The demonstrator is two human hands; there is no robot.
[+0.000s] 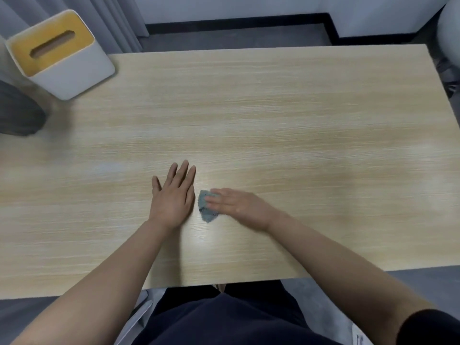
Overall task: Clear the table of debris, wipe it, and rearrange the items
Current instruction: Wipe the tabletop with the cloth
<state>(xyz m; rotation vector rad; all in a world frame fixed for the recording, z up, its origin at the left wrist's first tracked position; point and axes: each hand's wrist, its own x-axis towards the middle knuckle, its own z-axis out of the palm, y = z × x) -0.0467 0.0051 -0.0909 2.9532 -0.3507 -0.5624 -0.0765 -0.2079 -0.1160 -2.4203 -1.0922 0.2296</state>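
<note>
Standing at the near edge of the counter [273, 115], a person in dark clothing reaches both bare forearms over it. Surface is pale wood-grain laminate, rectangular, straight horizontal grain, soft glare patch just near of the hands.

Left hand [173, 197]: flat on the counter, palm down, fingers [183, 174] straight and close together, thumb splayed out to the left. Holds nothing.

Right hand [236, 206]: palm down on the cloth [206, 207], fingers straight and together, pointing left, pressing the cloth against the surface. Motion blur on this hand, so whether the thumb hooks the cloth: cannot tell.

Cloth: small, grey-blue, soft nubby texture, crumpled into a rough wedge with a scalloped edge. Most of it is under the right fingers; the exposed part pokes out left and near of them. Sits just beside the left hand, narrow gap of bare counter between. Position: middle of the counter's width, nearer the near edge than the far edge.

Far left corner: tissue box [67, 58], upright white rounded-corner body, yellow-tan top with a long rounded slot. Looks like smooth plastic or similar; can't confirm.

Left edge, near of the box: dark grey rounded object [17, 113], partly cut off by the frame, unidentifiable.

Beyond the far edge: grey floor, black skirting, pale curtain folds on the left.
</note>
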